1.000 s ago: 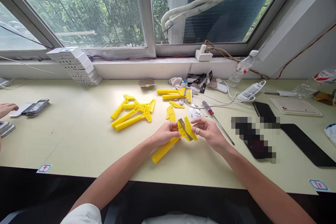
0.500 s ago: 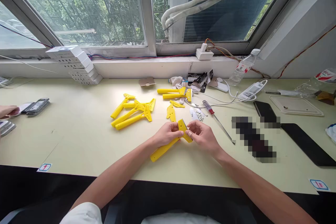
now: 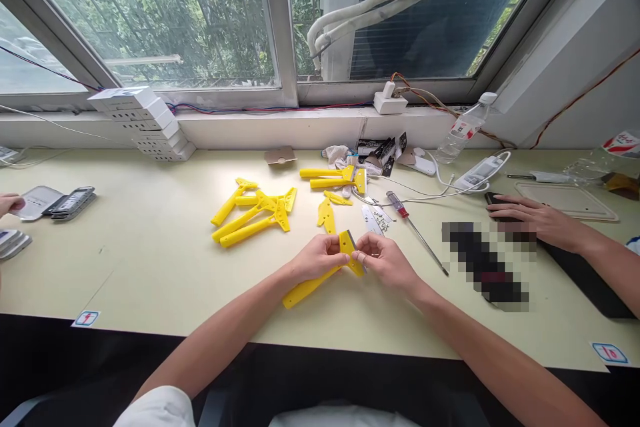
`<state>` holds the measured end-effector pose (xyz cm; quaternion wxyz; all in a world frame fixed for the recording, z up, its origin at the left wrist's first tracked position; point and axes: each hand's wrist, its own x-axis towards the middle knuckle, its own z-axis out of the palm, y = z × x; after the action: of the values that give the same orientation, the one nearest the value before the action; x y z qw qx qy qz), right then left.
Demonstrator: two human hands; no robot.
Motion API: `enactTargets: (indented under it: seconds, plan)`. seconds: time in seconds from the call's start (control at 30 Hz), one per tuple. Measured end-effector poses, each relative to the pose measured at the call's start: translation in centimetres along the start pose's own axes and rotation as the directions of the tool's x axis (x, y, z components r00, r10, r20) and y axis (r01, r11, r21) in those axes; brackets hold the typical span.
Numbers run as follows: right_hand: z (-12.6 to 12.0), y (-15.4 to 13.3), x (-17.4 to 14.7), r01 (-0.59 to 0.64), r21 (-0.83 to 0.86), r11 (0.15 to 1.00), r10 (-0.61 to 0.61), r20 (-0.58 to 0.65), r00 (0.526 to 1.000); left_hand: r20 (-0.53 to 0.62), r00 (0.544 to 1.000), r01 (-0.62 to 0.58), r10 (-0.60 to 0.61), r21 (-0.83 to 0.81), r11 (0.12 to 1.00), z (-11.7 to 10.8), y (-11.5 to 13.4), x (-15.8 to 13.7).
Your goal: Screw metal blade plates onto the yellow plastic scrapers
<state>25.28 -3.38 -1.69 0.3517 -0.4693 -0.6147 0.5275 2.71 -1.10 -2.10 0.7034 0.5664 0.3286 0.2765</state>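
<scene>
My left hand (image 3: 317,258) is closed around the neck of a yellow scraper (image 3: 309,289), whose handle slants toward the table's front edge. My right hand (image 3: 387,263) pinches the right side of the scraper's head, where a thin metal blade edge shows. Just beyond lie loose yellow head plates (image 3: 326,215) and small screws (image 3: 383,221) on a white slip. A screwdriver (image 3: 417,232) with a clear and red handle rests to the right of my right hand. Several yellow scraper handles (image 3: 255,227) lie to the left, and two scrapers with blades (image 3: 327,183) farther back.
At the right, another person's hand (image 3: 550,223) rests on a black phone (image 3: 493,199). Another hand (image 3: 10,203) at the far left touches an open case (image 3: 40,203). Bottles, a white power strip (image 3: 477,172) with cables and stacked white boxes (image 3: 160,130) stand along the back.
Another person's hand has come in from the right onto the phone. The case at the left now lies opened wider. My hands keep hold of the scraper, its head turned slightly.
</scene>
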Motion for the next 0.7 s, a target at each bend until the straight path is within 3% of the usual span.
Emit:
enactTargets:
  seconds: [0.27, 0.33, 0.4, 0.47, 0.53, 0.6, 0.7]
  plan:
    - [0.1, 0.1, 0.2, -0.042, 0.088, 0.995, 0.037, 0.064, 0.997, 0.0, 1.0, 0.014, -0.014, 0.003, 1.0, 0.1, 0.4, 0.0]
    - [-0.5, 0.0, 0.3, -0.025, 0.022, 0.999, 0.024, 0.043, 0.999, -0.013, 0.999, 0.03, -0.03, -0.017, 0.999, -0.1, 0.2, 0.1]
    - [-1.9, 0.0, 0.5, 0.022, -0.153, 0.988, -0.032, -0.061, 0.998, -0.029, 0.999, 0.039, -0.04, -0.031, 0.999, -0.2, 0.0, 0.2]
    - [-3.8, 0.3, 0.8, 0.035, -0.417, 0.908, -0.136, -0.215, 0.967, -0.033, 0.998, 0.045, -0.046, -0.034, 0.998, -0.3, 0.0, 0.3]
    - [-5.7, 0.8, 1.1, -0.052, -0.629, 0.776, -0.195, -0.317, 0.928, -0.024, 0.998, 0.048, -0.049, -0.036, 0.998, -0.3, 0.0, 0.3]
    - [-7.2, 1.5, 1.4, -0.098, -0.724, 0.682, -0.214, -0.327, 0.921, -0.017, 0.999, 0.051, -0.052, -0.043, 0.998, -0.2, 0.2, 0.3]
    - [-8.0, 2.5, 1.7, -0.103, -0.782, 0.614, -0.211, -0.289, 0.934, -0.023, 0.998, 0.056, -0.057, -0.038, 0.998, 0.0, 0.3, 0.3]
